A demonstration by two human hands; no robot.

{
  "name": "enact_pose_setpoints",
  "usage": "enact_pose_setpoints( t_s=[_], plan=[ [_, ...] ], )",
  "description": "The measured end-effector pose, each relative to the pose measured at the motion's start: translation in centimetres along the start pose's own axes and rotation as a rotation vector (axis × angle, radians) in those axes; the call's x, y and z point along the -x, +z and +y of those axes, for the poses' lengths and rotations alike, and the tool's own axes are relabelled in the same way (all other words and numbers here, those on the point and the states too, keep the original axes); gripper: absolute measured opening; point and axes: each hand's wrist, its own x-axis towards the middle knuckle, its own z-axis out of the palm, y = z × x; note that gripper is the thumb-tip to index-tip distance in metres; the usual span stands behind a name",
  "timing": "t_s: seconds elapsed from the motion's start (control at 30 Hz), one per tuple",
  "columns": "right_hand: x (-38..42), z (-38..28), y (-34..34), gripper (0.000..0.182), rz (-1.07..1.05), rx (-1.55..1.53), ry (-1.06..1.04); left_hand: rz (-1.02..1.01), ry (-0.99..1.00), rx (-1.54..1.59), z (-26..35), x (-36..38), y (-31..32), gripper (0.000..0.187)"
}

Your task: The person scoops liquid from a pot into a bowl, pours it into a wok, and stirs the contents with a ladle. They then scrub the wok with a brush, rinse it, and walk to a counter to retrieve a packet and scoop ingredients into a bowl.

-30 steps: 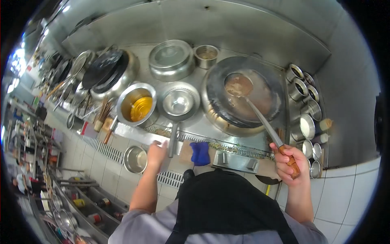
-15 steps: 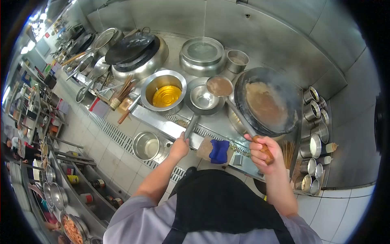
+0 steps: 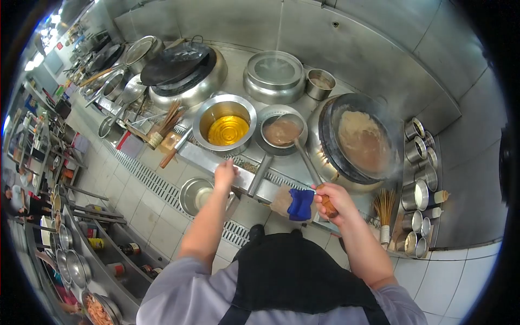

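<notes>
My right hand [image 3: 330, 203] is closed on the wooden handle of a ladle [image 3: 311, 167]. The ladle's bowl, full of brown liquid, rests in or just over a metal bowl [image 3: 266, 131] set on a long-handled pan [image 3: 260, 176]. Left of that pan handle is my left hand [image 3: 226, 174], off the handle, its fingers partly curled and blurred. It is near the front of a pot of yellow oil [image 3: 199, 116]. To the right a black wok [image 3: 329, 130] holds steaming brown liquid [image 3: 364, 145].
A brown and blue cloth [image 3: 299, 205] lies at the counter's front edge. A bamboo brush [image 3: 384, 211] stands right of my right hand. Metal seasoning containers [image 3: 416, 148] line the right side. Behind are a lidded pot [image 3: 273, 76] and a small pot [image 3: 320, 83].
The ladle has moved left from beside the wok to the metal bowl. My left hand has let go of the pan handle and moved left and up.
</notes>
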Motion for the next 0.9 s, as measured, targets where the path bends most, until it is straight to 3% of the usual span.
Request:
enact_pose_setpoints(
  t_s=[0.07,0.17,0.27,0.33,0.53,0.67,0.7,0.83,0.9],
  plan=[
    [-0.4,0.2,0.5,0.02,0.039,0.037,-0.014,-0.087,-0.275,0.644,2.1,-1.7,-0.6,0.031],
    [-1.2,0.4,1.0,0.017,0.109,0.139,-0.039,-0.068,-0.36,0.828,4.0,-3.4,-0.6,0.028],
    [-0.8,0.3,1.4,0.013,0.167,0.268,-0.041,0.007,-0.34,0.841,2.7,-4.8,-0.3,0.028],
    [-0.4,0.8,0.8,0.009,0.236,0.522,-0.106,0.018,-0.322,0.824,2.3,-5.3,-0.7,0.028],
    [7.6,-0.5,-2.3,0.039,0.349,0.434,-0.275,0.032,-0.287,0.872,1.1,-7.2,-1.6,0.032],
    [11.7,-3.0,-8.4,0.042,0.735,0.611,-0.33,-0.065,-0.295,0.694,-0.6,-3.7,-2.7,0.048],
    [11.8,-3.2,-10.4,0.031,0.758,0.619,-0.349,-0.072,-0.311,0.696,-1.3,-2.8,-3.0,0.047],
    [12.1,-3.6,-15.2,0.023,0.783,0.589,-0.386,-0.045,-0.336,0.651,-2.6,2.5,-3.6,0.045],
    [12.1,-3.3,-16.5,0.014,0.725,0.521,-0.308,-0.036,-0.347,0.623,-3.3,4.7,-3.5,0.043]
  ],
)
